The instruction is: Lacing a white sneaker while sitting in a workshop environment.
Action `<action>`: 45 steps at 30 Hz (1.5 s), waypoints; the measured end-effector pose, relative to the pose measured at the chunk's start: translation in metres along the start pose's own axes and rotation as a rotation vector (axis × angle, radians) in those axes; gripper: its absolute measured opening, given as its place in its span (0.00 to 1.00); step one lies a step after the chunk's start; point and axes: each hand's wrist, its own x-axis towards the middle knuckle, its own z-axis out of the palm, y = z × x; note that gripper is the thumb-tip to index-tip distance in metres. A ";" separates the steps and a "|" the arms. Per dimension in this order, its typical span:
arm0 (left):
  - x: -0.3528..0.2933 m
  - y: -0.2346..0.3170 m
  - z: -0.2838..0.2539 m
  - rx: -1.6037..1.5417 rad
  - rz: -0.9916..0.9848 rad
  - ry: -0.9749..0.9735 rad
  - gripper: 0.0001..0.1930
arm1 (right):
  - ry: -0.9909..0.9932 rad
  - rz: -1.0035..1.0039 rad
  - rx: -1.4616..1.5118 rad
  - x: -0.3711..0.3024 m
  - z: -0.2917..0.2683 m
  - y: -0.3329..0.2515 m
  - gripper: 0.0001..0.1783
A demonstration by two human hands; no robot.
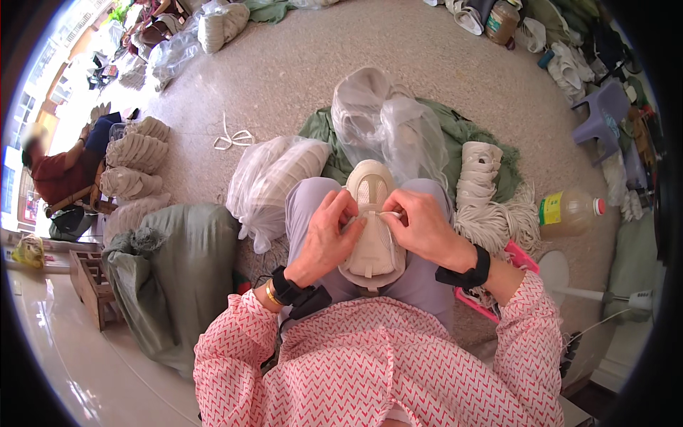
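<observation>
Beige shoe (371,247) (toe away from us) betw. our knees (302,198) | R hand (425,226) grip: pinching wht lace (388,213) | L hand (326,233) grip: can't tell

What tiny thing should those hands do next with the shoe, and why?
Maybe the right hand should gently draw the thin white lace outward, because its thumb and fingers appear to pinch it over the cream-coloured, mesh-toed shoe, while the left hand is close by, opposite.
</observation>
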 end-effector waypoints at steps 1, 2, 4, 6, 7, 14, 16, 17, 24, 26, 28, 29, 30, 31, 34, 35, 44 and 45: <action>0.000 0.000 0.000 0.006 0.001 -0.011 0.10 | -0.008 0.068 0.047 -0.002 -0.001 -0.001 0.05; 0.000 0.001 0.000 0.008 0.002 -0.012 0.10 | -0.007 0.068 0.049 -0.002 0.000 0.000 0.05; 0.001 0.003 0.000 -0.010 -0.017 -0.013 0.09 | 0.008 0.056 -0.003 -0.003 0.002 0.000 0.05; 0.000 0.001 0.000 -0.011 -0.008 0.000 0.09 | 0.034 0.041 -0.034 -0.002 0.008 -0.003 0.05; 0.000 0.001 0.000 -0.012 0.002 0.014 0.09 | 0.061 0.025 -0.067 -0.001 0.011 -0.004 0.05; 0.003 0.004 -0.003 0.031 0.018 -0.004 0.09 | 0.005 0.215 0.126 0.004 0.008 -0.003 0.05; 0.004 0.004 -0.003 0.041 0.041 -0.019 0.07 | -0.035 0.158 0.106 0.001 0.007 -0.002 0.07; 0.005 0.004 -0.003 0.041 0.042 -0.017 0.07 | -0.036 0.156 0.105 0.001 0.007 -0.002 0.07; 0.013 0.005 0.000 0.081 0.115 -0.042 0.06 | -0.019 0.184 0.154 -0.002 0.003 -0.008 0.06; 0.015 0.002 0.001 0.096 0.143 -0.042 0.06 | -0.016 0.185 0.152 -0.003 0.004 -0.009 0.05; 0.016 -0.002 0.003 0.092 0.202 -0.026 0.06 | 0.007 0.121 0.082 -0.006 0.006 -0.007 0.07; 0.017 -0.003 0.002 0.093 0.201 -0.026 0.06 | 0.006 0.120 0.083 -0.007 0.006 -0.009 0.07; 0.018 -0.005 0.000 0.090 0.199 -0.042 0.06 | -0.002 0.129 0.082 -0.007 0.004 -0.012 0.09; 0.019 -0.007 -0.001 0.085 0.195 -0.059 0.05 | -0.012 0.141 0.080 -0.008 0.003 -0.013 0.10; 0.021 -0.010 -0.008 0.043 0.083 -0.123 0.05 | -0.026 0.141 0.052 -0.009 0.004 -0.010 0.12; 0.020 -0.010 -0.012 0.048 0.081 -0.123 0.05 | -0.026 0.139 0.057 -0.010 0.004 -0.008 0.12; 0.004 -0.006 -0.008 -0.037 -0.166 -0.113 0.05 | 0.003 0.090 0.022 -0.019 0.007 0.000 0.13; 0.005 -0.005 -0.008 -0.039 -0.173 -0.119 0.05 | 0.012 0.078 0.033 -0.020 0.007 0.002 0.13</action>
